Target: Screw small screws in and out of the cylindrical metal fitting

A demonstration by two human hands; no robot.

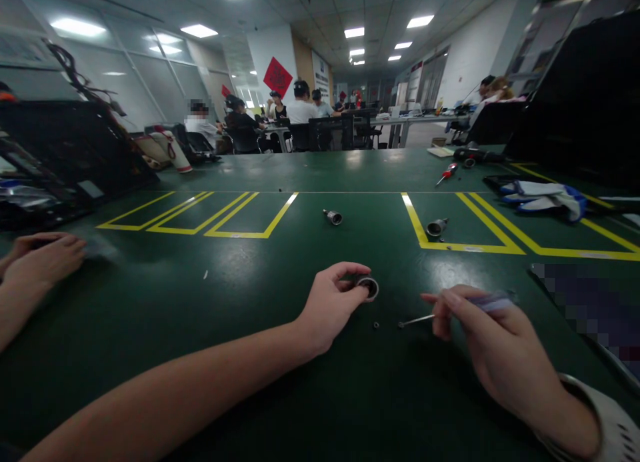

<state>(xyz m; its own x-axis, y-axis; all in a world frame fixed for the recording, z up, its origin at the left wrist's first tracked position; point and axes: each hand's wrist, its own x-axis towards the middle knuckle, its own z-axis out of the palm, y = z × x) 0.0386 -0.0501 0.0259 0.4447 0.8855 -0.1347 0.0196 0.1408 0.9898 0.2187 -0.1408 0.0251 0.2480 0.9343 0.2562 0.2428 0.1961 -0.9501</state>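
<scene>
The left hand (330,302) grasps a metal cylinder (377,291) between thumb and fingers; the right hand (490,342) grips a slim driver (419,321) like a pen, its tip at a small ring (401,325). A loose nut (376,325) lies between the hands, just nearer than the cylinder. The cylinder is best held steady and the driver guided lightly, lest the ring skid away. The cylinder appears short and grey, its bright rim circling a dark opening. Beyond both hands, a stepped fitting (334,217) rests on the green table (280,395).
</scene>
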